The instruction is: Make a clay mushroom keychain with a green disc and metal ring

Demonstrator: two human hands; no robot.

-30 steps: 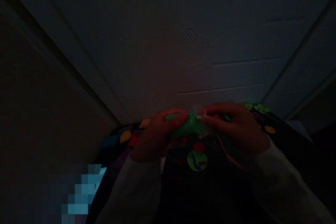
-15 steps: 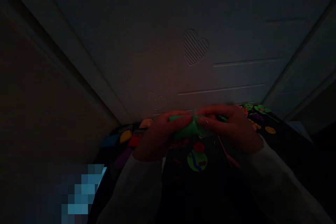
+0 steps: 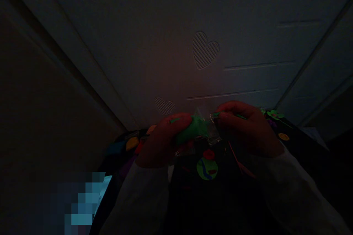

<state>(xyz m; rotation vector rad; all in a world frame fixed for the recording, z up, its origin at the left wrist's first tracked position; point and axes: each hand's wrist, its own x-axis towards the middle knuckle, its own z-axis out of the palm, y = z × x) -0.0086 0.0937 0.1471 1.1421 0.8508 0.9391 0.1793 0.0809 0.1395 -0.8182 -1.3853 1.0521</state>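
Note:
My left hand (image 3: 168, 136) is closed round a clear plastic bag with green modelling clay (image 3: 191, 130) inside. The bag's loose clear end (image 3: 211, 132) sticks out to the right, toward my other hand. My right hand (image 3: 242, 125) is pinched on a small piece of green clay (image 3: 220, 113), just apart from the larger lump. Below both hands lies a flat green clay disc (image 3: 205, 174) with a blue wavy strip and a dark red bit on it. A red clay piece (image 3: 209, 154) touches its top edge.
Packs of clay, among them a yellow one (image 3: 132, 143) and a blue one (image 3: 116, 148), lie at the left. A pink stick-like tool (image 3: 239, 163) is right of the disc. Small clay shapes, one an orange round (image 3: 284, 137), sit far right. A pale panel (image 3: 176, 44) rises behind.
My hands have moved apart: the right went up and right with a bit of green, the left slightly left with the bag. The bag's clear end now shows between them.

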